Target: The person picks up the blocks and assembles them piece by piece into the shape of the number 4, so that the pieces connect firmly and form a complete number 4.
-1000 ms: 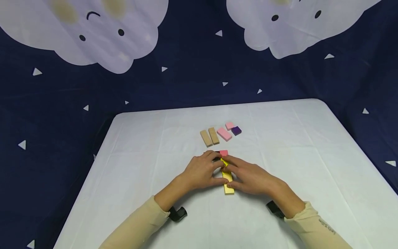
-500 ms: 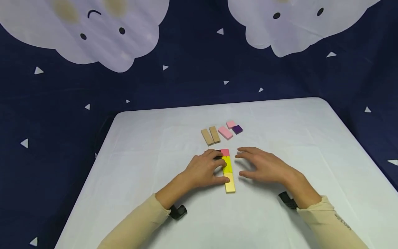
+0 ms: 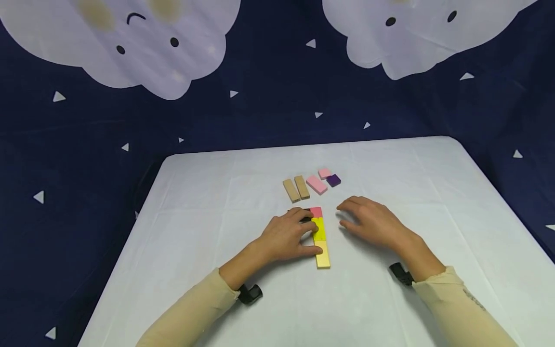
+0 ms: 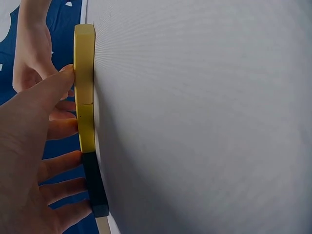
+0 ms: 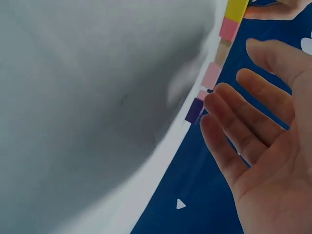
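Note:
A row of flat wooden blocks runs away from me: a pale yellow block nearest, a bright yellow block, then a coral-pink block. Beside the coral block lies a dark block, mostly covered by fingers in the head view. My left hand rests its fingertips on these: the thumb touches the pale yellow block, the index finger the bright yellow one, the other fingers the dark one. To the right of the row, my right hand is held apart with relaxed fingers and nothing in it.
Beyond the row lie two tan blocks, a pink block, a small pink block and a purple block. They stand on a white-covered table whose far edge meets a dark blue patterned cloth.
The right hand has left the yellow blocks and drawn off to the right, its fingers now closer together. My left hand keeps its place on the row.

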`<state>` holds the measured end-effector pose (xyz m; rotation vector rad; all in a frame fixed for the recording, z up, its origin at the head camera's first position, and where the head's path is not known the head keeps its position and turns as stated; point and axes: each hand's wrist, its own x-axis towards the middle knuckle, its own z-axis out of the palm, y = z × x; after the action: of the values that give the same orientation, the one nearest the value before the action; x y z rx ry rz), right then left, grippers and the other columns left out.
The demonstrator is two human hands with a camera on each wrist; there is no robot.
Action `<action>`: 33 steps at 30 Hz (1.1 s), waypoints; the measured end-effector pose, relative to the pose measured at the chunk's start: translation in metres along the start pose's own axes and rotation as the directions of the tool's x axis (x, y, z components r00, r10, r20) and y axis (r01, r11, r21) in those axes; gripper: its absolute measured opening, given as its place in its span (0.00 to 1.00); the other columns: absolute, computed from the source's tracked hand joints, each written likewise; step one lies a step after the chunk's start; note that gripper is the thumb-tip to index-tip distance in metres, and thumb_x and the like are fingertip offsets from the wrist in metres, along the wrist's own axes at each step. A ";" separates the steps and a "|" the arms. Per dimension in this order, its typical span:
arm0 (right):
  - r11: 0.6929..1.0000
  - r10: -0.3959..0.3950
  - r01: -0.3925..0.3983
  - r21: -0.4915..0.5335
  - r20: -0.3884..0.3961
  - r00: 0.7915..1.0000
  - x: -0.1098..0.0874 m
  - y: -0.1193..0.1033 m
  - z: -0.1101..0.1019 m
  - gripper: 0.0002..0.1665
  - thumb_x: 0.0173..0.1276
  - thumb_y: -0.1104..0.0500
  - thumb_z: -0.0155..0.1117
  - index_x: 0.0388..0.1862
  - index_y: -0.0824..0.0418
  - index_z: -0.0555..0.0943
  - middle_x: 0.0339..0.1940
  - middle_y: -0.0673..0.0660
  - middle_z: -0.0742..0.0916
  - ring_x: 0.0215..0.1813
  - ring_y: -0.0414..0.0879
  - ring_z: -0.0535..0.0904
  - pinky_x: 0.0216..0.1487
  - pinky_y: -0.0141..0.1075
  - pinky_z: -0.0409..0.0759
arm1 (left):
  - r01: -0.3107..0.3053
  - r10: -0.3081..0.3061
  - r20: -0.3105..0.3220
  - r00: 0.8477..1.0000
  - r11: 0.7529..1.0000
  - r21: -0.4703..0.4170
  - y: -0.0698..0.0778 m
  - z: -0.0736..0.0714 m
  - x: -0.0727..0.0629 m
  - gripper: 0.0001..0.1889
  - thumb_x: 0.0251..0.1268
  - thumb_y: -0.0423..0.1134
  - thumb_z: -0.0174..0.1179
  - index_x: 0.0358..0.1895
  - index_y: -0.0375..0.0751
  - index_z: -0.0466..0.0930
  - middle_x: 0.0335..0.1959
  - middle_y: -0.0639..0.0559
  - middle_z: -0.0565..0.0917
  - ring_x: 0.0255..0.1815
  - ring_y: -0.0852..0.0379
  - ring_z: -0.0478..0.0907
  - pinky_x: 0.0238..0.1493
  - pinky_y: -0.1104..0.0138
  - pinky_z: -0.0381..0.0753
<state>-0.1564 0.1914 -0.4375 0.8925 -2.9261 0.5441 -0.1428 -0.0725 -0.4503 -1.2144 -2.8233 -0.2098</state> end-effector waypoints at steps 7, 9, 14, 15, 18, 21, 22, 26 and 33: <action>1.000 0.002 -0.002 -0.006 -0.006 1.000 0.011 0.000 0.004 0.19 0.64 0.51 0.66 0.52 0.56 0.82 0.52 0.54 0.81 0.57 0.52 0.74 0.55 0.51 0.73 | 0.005 -0.005 -0.002 1.000 1.000 0.008 0.000 0.000 0.000 0.28 0.54 0.74 0.53 0.49 0.61 0.81 0.60 0.56 0.72 0.62 0.59 0.64 0.28 0.60 0.79; 1.000 -0.004 0.004 -0.013 -0.008 1.000 0.014 -0.002 0.005 0.19 0.64 0.50 0.66 0.52 0.56 0.82 0.52 0.54 0.81 0.57 0.52 0.74 0.54 0.51 0.74 | 0.011 -0.011 0.003 1.000 1.000 0.014 0.000 -0.001 0.000 0.28 0.54 0.74 0.53 0.49 0.61 0.81 0.60 0.56 0.72 0.62 0.58 0.64 0.28 0.60 0.79; 0.999 0.031 -0.032 -0.020 -0.034 0.999 0.023 -0.003 0.005 0.19 0.65 0.49 0.65 0.52 0.55 0.82 0.50 0.53 0.82 0.55 0.50 0.76 0.52 0.51 0.75 | 0.020 -0.020 0.015 1.000 1.000 0.005 0.001 -0.001 -0.001 0.29 0.55 0.74 0.53 0.51 0.61 0.81 0.61 0.56 0.71 0.63 0.57 0.64 0.30 0.60 0.79; 0.999 0.042 -0.042 -0.015 -0.039 0.998 0.024 -0.002 0.005 0.19 0.65 0.49 0.65 0.52 0.55 0.82 0.50 0.53 0.82 0.54 0.51 0.76 0.51 0.51 0.75 | 0.019 -0.019 0.014 1.000 1.000 0.004 0.001 0.000 -0.001 0.29 0.55 0.74 0.53 0.51 0.61 0.81 0.61 0.56 0.71 0.63 0.57 0.65 0.30 0.60 0.79; 0.998 0.063 -0.063 0.001 -0.055 0.996 0.028 0.003 0.006 0.19 0.65 0.49 0.64 0.52 0.55 0.82 0.50 0.54 0.83 0.54 0.51 0.77 0.51 0.52 0.76 | 0.013 -0.013 0.008 1.000 1.000 0.001 0.002 0.001 -0.001 0.29 0.55 0.74 0.52 0.51 0.61 0.81 0.61 0.56 0.71 0.62 0.58 0.65 0.29 0.60 0.79; 0.997 0.081 -0.080 0.015 -0.067 0.994 0.033 0.007 0.007 0.20 0.64 0.49 0.65 0.52 0.55 0.82 0.49 0.54 0.83 0.53 0.51 0.78 0.51 0.52 0.75 | 0.009 -0.009 0.000 1.000 1.000 0.002 0.002 0.001 0.000 0.29 0.55 0.74 0.52 0.50 0.60 0.81 0.61 0.55 0.72 0.62 0.58 0.64 0.28 0.60 0.79; 0.996 0.088 -0.087 0.020 -0.069 0.994 0.034 0.008 0.008 0.20 0.64 0.49 0.65 0.52 0.55 0.82 0.49 0.53 0.83 0.52 0.51 0.78 0.50 0.52 0.75 | 0.009 -0.009 0.000 1.000 1.000 -0.001 0.002 0.001 -0.001 0.29 0.55 0.74 0.52 0.50 0.60 0.81 0.61 0.55 0.72 0.62 0.58 0.64 0.28 0.60 0.79; 0.993 0.115 -0.113 0.038 -0.061 0.991 0.039 0.010 0.009 0.20 0.63 0.49 0.66 0.52 0.55 0.82 0.48 0.53 0.84 0.51 0.50 0.78 0.50 0.51 0.75 | 0.013 -0.013 0.001 1.000 1.000 -0.003 0.002 0.001 -0.002 0.29 0.55 0.73 0.53 0.50 0.60 0.81 0.61 0.56 0.71 0.62 0.58 0.64 0.28 0.60 0.79; 0.988 0.145 -0.142 0.062 -0.053 0.988 0.047 0.010 0.009 0.20 0.63 0.49 0.67 0.52 0.55 0.82 0.45 0.53 0.84 0.47 0.49 0.79 0.48 0.50 0.76 | 0.020 -0.020 0.006 1.000 1.000 -0.012 0.002 0.001 -0.002 0.29 0.55 0.74 0.52 0.50 0.61 0.81 0.61 0.56 0.71 0.62 0.59 0.63 0.29 0.59 0.79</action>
<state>-0.2006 0.1711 -0.4434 0.6623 -2.9521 0.6549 -0.1401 -0.0728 -0.4515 -1.1916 -2.8442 -0.2243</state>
